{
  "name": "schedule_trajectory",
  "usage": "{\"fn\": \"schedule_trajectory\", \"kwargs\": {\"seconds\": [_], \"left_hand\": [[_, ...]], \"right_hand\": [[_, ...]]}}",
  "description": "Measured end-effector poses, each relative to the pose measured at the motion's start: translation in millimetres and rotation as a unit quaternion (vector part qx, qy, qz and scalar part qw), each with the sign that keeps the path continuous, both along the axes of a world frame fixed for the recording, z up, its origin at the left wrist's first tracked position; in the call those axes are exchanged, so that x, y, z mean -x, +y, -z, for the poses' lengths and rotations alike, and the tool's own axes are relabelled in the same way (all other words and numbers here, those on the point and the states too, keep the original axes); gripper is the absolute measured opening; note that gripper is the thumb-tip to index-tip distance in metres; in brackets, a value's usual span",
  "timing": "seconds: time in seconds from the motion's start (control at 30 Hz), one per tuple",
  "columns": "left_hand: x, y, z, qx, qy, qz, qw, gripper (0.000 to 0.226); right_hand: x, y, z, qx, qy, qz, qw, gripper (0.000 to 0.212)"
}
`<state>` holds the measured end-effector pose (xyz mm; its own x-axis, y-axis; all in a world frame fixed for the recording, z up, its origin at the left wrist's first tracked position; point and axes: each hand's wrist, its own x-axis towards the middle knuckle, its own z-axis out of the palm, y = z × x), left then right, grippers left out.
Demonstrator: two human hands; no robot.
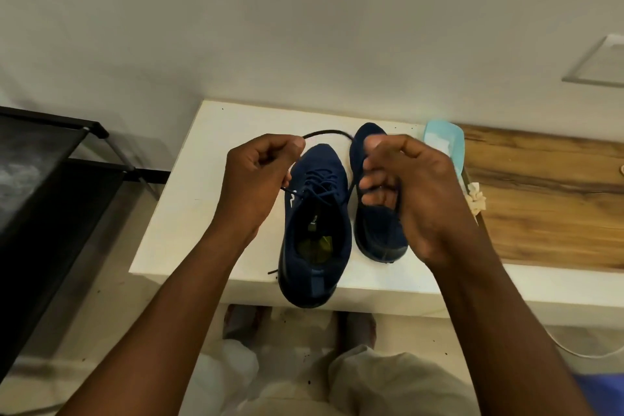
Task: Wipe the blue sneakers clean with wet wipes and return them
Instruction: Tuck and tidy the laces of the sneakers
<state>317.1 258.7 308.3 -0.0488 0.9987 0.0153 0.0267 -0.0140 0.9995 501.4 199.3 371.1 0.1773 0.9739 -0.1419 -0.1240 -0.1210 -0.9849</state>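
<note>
With both hands closed on the lace (326, 134), left hand (258, 176) pinching one end, right hand (401, 186) above the right sneaker (380, 233), feed it evenly, without yanking.

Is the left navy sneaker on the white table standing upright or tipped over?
Upright. The left navy mesh sneaker rests on its sole on the white table, its opening facing up with the yellow insole visible inside.

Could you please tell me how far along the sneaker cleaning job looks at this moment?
Both navy blue knit sneakers stand on the white table, and a crumpled used wipe beside the pale blue wipe pack suggests wiping has happened. In hand: the left hand and right hand pinch a dark shoelace. Left: putting the sneakers back.
</note>
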Motion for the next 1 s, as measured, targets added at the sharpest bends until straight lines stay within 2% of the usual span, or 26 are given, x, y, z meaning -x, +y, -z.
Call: {"fn": "schedule_trajectory", "kwargs": {"seconds": [0.1,0.23,0.33,0.4,0.47,0.53,0.63,0.7,0.77,0.83,0.9,0.97,1.0], "left_hand": [[-1,0,-5,-0.002,-0.009,-0.033,0.999,0.009],[-2,-2,-13,-0.007,-0.003,-0.007,1.000,0.011],[-4,-6,-22,-0.029,0.008,0.140,0.990,0.026],[-7,-10,-25,-0.041,0.045,0.224,0.973,0.027],[-10,-12,-26,-0.052,0.082,0.229,0.969,0.023],[-10,-12,-26,-0.051,0.069,0.201,0.976,0.015],[-7,-10,-30,-0.021,0.033,0.182,0.983,0.012],[-7,-10,-32,0.014,0.012,0.200,0.980,0.009],[-9,-8,-30,0.051,-0.011,0.196,0.979,0.013],[-10,-6,-26,0.071,-0.016,0.167,0.983,0.015],[-9,-4,-24,0.082,-0.019,0.140,0.987,0.013],[-9,-4,-23,0.088,-0.047,0.131,0.986,0.011],[-8,-3,-22,0.089,-0.064,0.132,0.985,0.010]], "right_hand": [[6,1,-2,-0.055,0.058,0.022,0.997,0.020],[14,0,-4,-0.098,0.026,-0.022,0.995,0.026],[22,4,-6,-0.116,-0.042,-0.058,0.991,0.038],[29,6,-2,-0.137,-0.114,-0.065,0.982,0.046],[32,8,5,-0.176,-0.232,-0.050,0.956,0.047],[30,10,12,-0.200,-0.284,-0.022,0.937,0.044],[24,13,19,-0.154,-0.239,-0.012,0.959,0.045],[22,14,24,-0.098,-0.184,-0.068,0.976,0.041],[22,14,31,-0.071,-0.161,-0.112,0.978,0.030],[21,15,39,-0.110,-0.225,-0.072,0.965,0.021],[20,15,39,-0.150,-0.277,0.018,0.949,0.010],[21,13,33,-0.185,-0.249,0.072,0.948,0.005],[22,12,28,-0.189,-0.211,0.054,0.958,0.005]]}}
